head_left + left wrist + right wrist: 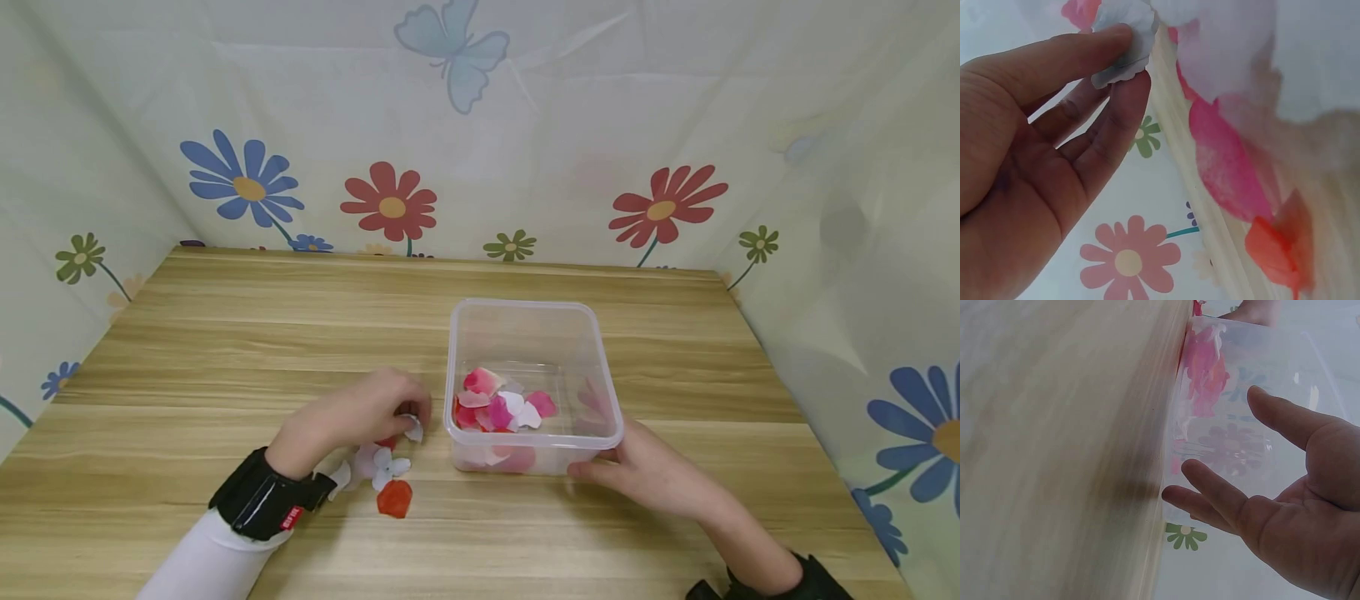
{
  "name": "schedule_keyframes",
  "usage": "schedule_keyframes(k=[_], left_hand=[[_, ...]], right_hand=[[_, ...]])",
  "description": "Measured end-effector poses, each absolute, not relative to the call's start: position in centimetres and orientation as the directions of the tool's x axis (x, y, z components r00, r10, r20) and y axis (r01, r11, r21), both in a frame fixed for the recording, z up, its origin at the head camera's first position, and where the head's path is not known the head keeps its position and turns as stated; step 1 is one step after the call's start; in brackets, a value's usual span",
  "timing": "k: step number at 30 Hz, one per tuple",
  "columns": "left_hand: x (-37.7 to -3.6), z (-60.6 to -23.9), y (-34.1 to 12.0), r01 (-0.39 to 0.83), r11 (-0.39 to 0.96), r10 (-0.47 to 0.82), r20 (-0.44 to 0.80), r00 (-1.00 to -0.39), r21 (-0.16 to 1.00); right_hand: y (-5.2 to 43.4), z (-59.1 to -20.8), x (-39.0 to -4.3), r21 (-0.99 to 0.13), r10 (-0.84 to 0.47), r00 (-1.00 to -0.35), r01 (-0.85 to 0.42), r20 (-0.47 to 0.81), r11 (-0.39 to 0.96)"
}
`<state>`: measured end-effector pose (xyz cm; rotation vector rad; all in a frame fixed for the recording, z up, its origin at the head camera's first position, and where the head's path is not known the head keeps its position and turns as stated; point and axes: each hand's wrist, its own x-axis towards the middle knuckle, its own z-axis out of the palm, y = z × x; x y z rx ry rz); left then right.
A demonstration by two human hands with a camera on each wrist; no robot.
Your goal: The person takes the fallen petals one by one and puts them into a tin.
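The left hand [352, 421] pinches a white petal [412, 427] off the table [225, 350], while the right hand [652, 475], fingers spread, touches the clear box [592, 333].

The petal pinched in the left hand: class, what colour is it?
White. The petal between the left hand's fingertips shows best in the left wrist view.

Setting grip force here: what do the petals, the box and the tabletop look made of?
Petals: thin, matte, likely fabric or paper; the white petal pinched by the left hand has a scalloped edge. Box: clear, glossy, rigid-looking plastic; the petals show through its wall. The right hand touches it. Table: wood-grain surface, possibly laminate, low sheen.
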<state>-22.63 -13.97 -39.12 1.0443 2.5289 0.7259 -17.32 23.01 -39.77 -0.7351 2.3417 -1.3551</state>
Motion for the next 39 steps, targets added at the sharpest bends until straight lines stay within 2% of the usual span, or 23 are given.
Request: schedule_keyframes(k=[4, 12, 20, 25, 30, 39], left_hand=[[-22.7, -38.7, -14.1, 0.573, 0.604, 0.711, -0.051, -0.701, 0.554], [-22.8, -37.6, -14.4, 0.604, 0.580, 0.670, 0.102, -0.736, 0.547], [-22.4, -36.2, -14.2, 0.578, 0.611, 0.486, 0.319, -0.813, 0.541], [-22.3, -35.4, -13.6, 0.608, 0.599, 0.382, 0.482, -0.789, 0.521], [-21.8, -34.5, -12.7, 0.630, 0.566, 0.290, 0.587, -0.756, 0.532], [-21.1, -33.7, -11.1, 0.710, 0.456, 0.298, 0.659, -0.690, 0.537]], right_hand=[[23.0, -39.8, -17.3, -0.871, -0.587, -0.809, -0.268, -0.028, 0.412], [23.0, -39.7, -17.3, -0.870, -0.583, -0.812, -0.266, -0.029, 0.415], [22.9, -39.7, -17.3, -0.868, -0.578, -0.816, -0.267, -0.027, 0.418], [22.9, -39.7, -17.3, -0.870, -0.572, -0.820, -0.260, -0.030, 0.419], [23.0, -39.8, -17.3, -0.866, -0.572, -0.820, -0.268, -0.024, 0.422], [23.0, -39.9, -17.2, -0.872, -0.573, -0.819, -0.261, -0.027, 0.414]])
